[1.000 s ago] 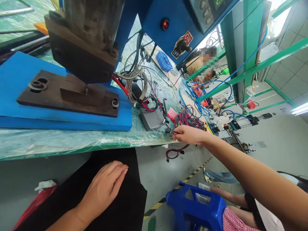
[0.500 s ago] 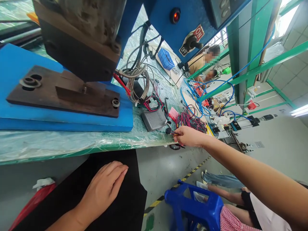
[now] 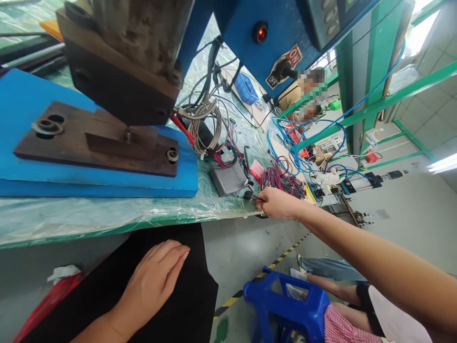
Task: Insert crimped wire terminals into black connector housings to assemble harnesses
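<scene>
My right hand (image 3: 277, 203) reaches to the bench's front right edge and pinches a red-and-black wire lead with a small black connector (image 3: 247, 195) at its end. Just beyond it lies a heap of red and black wires (image 3: 282, 178). My left hand (image 3: 154, 279) rests flat and open, fingers together, on the black cloth over my lap (image 3: 185, 295). The blue press machine (image 3: 150, 52) stands over a dark metal die plate (image 3: 96, 145) on a blue base (image 3: 21, 109).
A grey finned box (image 3: 228, 178) and coiled cables (image 3: 203, 124) lie on the plastic-covered green bench (image 3: 107, 214). A blue plastic stool (image 3: 289, 307) stands at the lower right beside a seated person's legs. Other people work farther along the bench. Blue hoses hang from green framing (image 3: 371, 57).
My right hand drew the wire lead up onto the bench edge; the loop that hung below the edge is now out of sight. My left hand stayed put.
</scene>
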The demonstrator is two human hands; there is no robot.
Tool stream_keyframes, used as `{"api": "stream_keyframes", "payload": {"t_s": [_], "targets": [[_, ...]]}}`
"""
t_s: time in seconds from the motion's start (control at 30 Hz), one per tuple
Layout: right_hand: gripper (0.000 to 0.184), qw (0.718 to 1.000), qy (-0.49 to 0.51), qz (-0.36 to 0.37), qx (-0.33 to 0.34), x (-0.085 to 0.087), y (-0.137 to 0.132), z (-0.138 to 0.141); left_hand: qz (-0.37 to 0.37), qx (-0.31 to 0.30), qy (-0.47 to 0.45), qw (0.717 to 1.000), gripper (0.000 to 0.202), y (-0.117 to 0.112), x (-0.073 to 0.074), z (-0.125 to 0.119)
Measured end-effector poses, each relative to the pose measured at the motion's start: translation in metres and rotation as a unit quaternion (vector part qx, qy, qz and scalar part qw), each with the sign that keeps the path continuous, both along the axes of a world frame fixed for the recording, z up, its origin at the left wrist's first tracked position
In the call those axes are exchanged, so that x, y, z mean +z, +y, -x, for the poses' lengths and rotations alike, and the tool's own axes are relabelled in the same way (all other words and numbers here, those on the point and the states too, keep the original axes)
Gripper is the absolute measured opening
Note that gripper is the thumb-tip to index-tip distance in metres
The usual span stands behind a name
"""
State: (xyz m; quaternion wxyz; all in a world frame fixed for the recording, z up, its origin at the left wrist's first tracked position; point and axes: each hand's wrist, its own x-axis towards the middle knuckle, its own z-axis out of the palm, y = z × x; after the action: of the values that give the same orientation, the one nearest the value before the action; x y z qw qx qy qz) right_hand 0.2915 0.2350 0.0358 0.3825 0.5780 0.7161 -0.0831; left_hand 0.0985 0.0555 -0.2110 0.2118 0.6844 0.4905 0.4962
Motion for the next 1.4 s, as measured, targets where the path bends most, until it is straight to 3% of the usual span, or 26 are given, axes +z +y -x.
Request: {"api": "stream_keyframes", "payload": {"t_s": [0.57,0.77,0.87,0.97,1.03,1.13,1.2,1.3,1.4], "targets": [[0.023,0.999,0.001,-0.016,-0.045,-0.003,-0.003,0.005,0.015,-0.007,-0.018,1.000,0.017,-0.003,0.001,0.002],[0.023,0.992,0.080,-0.002,-0.098,-0.004,0.002,-0.003,0.030,-0.008,-0.038,0.999,0.020,-0.003,-0.003,0.002],[0.027,0.976,0.162,0.024,-0.147,-0.001,-0.006,-0.012,0.039,-0.004,-0.056,0.998,0.022,-0.003,0.001,0.001],[0.029,0.941,0.270,0.052,-0.199,0.004,-0.034,-0.019,0.057,-0.003,-0.076,0.995,0.022,-0.005,0.028,-0.002],[0.034,0.910,0.339,0.073,-0.226,0.009,-0.062,-0.020,0.081,-0.021,-0.094,0.992,0.019,-0.006,0.059,-0.007],[0.045,0.870,0.412,0.099,-0.253,0.016,-0.103,-0.015,0.134,-0.080,-0.202,0.967,0.015,-0.008,0.112,-0.016],[0.047,0.829,0.472,0.124,-0.273,0.020,-0.121,-0.010,0.145,-0.096,-0.258,0.950,0.014,-0.008,0.139,-0.022],[0.044,0.778,0.538,0.148,-0.289,0.021,-0.135,-0.005,0.161,-0.138,-0.306,0.928,0.013,-0.010,0.160,-0.029],[0.043,0.769,0.545,0.144,-0.300,0.020,-0.140,-0.005,0.150,-0.139,-0.322,0.924,0.016,-0.015,0.164,-0.032]]}}
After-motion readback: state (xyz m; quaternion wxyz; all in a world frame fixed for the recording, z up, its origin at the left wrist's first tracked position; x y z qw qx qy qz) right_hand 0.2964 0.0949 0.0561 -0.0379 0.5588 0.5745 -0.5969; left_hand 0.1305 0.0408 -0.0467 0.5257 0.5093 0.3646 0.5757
